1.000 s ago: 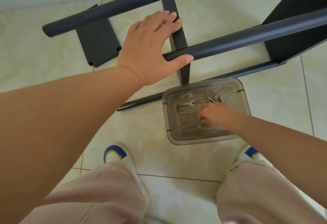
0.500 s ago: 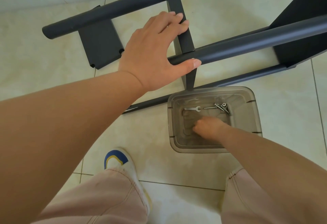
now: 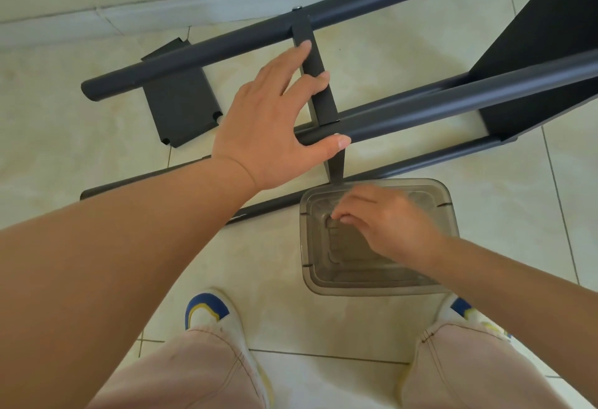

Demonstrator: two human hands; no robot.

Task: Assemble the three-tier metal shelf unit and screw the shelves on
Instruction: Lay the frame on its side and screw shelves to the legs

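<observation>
While left hand (image 3: 268, 124) steadies frame (image 3: 420, 114) — right hand (image 3: 388, 224) blurred, in tub (image 3: 310, 247)

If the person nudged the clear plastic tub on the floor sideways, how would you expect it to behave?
The clear plastic tub would probably slide easily, since it stands on smooth glossy floor tiles. It looks thin-walled and nearly empty, so likely light. Its wide base makes tipping unlikely, though the right hand reaching inside might drag it along.

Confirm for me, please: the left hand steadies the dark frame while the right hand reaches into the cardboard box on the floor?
Not quite: the head view shows a clear plastic container, not a cardboard box. The left hand does steady the dark frame while the right hand reaches in.
</observation>
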